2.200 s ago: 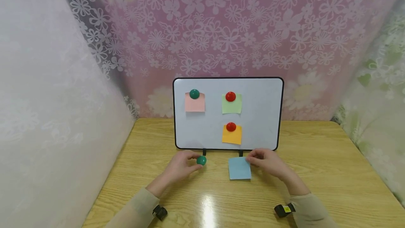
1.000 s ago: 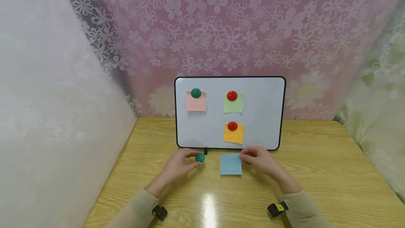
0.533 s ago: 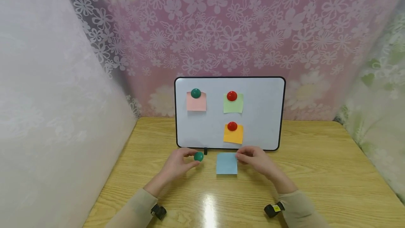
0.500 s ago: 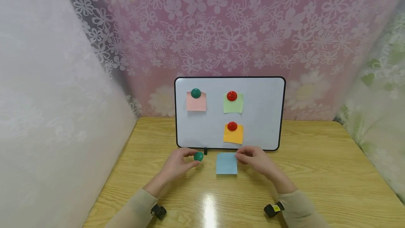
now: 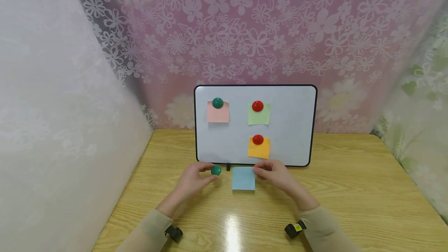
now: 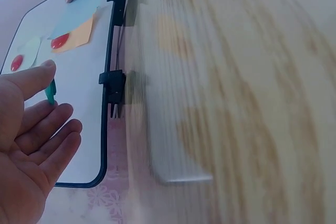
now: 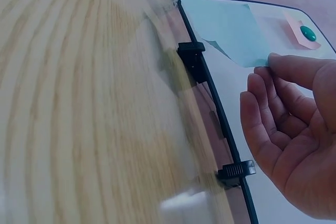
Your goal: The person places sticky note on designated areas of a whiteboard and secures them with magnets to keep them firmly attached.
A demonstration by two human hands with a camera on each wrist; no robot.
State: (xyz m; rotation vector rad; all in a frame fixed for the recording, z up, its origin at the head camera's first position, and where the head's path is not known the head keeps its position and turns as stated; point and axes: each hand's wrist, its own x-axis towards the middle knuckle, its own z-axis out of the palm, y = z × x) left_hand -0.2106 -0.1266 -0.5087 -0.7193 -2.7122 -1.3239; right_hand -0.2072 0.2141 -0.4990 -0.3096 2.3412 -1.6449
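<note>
The left hand [image 5: 193, 180] pinches a round green plastic magnet [image 5: 216, 170] between thumb and fingertips; in the left wrist view the thumb [image 6: 29, 77] lies against the magnet's edge [image 6: 50, 92] while the other fingers extend loosely below it. The magnet is held just above the wooden table [image 5: 350, 189], near the lower left corner of the whiteboard [image 5: 294, 127].

The right hand [image 5: 276, 176] pinches the right edge of a light blue square paper note [image 5: 243, 178] between thumb and index finger; in the right wrist view the thumb tip [image 7: 278, 61] meets the note's corner [image 7: 231, 30] and the remaining fingers are loosely curled. The note hangs just in front of the whiteboard's bottom edge, between the two hands, with the magnet just to its left.

The black-framed whiteboard stands upright at the far side of the table on two black clip feet [image 6: 113, 80]. Three notes are fixed to it:
- a pink note [image 5: 218, 114] at upper left, under a green magnet [image 5: 217, 103];
- a light green note [image 5: 259, 116] at upper centre, under a red magnet [image 5: 257, 106];
- an orange note [image 5: 259, 150] below it, under a second red magnet [image 5: 258, 139].

A pink floral curtain [image 5: 245, 30] hangs behind the board.
</note>
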